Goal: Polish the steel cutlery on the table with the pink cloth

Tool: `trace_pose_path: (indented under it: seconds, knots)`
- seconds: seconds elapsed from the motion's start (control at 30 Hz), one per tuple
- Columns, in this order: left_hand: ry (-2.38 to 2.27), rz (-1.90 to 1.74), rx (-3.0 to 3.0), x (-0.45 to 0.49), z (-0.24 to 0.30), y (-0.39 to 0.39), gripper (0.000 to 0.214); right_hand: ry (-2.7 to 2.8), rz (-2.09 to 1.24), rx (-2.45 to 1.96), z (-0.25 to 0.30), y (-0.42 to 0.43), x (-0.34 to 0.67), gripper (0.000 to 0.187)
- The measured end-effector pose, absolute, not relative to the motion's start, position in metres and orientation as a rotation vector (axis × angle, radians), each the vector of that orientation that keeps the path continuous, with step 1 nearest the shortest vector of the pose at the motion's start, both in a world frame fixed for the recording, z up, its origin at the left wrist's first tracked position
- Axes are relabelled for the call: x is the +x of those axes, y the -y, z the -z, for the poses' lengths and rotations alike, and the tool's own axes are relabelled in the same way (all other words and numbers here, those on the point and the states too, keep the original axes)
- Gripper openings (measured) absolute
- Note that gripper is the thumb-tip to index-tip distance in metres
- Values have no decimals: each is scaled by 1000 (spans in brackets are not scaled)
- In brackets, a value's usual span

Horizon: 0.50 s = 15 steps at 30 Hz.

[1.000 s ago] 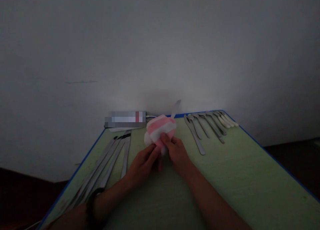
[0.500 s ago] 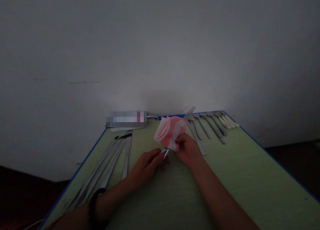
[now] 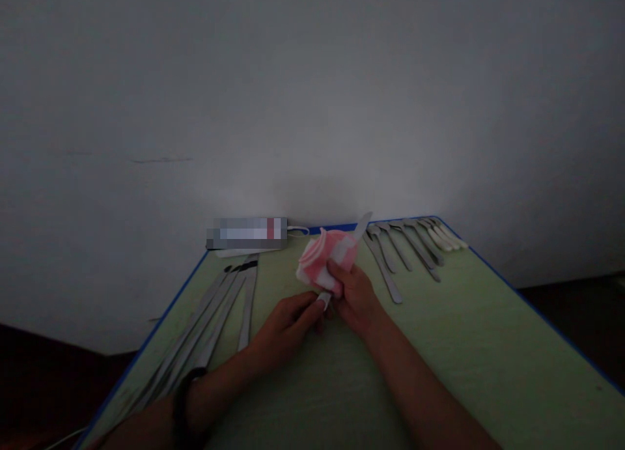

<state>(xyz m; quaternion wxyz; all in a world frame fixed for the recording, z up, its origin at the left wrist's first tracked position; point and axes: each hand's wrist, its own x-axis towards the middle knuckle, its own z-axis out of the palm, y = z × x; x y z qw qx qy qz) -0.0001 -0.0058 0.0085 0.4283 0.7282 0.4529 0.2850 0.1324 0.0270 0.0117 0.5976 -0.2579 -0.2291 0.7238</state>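
My left hand (image 3: pixel 293 316) pinches the near end of a metal table knife (image 3: pixel 362 225) whose blade tip sticks out beyond a pink and white cloth (image 3: pixel 326 262). My right hand (image 3: pixel 355 295) is closed around that cloth, which wraps the knife's middle. Both hands hover over the middle of a green table (image 3: pixel 488 346) with a blue edge.
Several long metal knives (image 3: pixel 222 316) lie in a row at the left of the table. Several spoons and forks (image 3: pixel 407 245) lie at the far right. A blurred flat object (image 3: pixel 247 233) rests against the grey wall. The table drops off at both sides.
The cloth slid right along the knife half a second ago, baring its near end, then came back left towards my left hand. The knife tip swung from upright towards the right.
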Motion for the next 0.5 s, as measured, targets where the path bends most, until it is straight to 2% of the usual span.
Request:
trace_pose_path:
  seconds: [0.5]
  knots:
    - [-1285, -730, 1743, 1, -6, 4, 36, 871, -1380, -938, 5, -16, 113, 39]
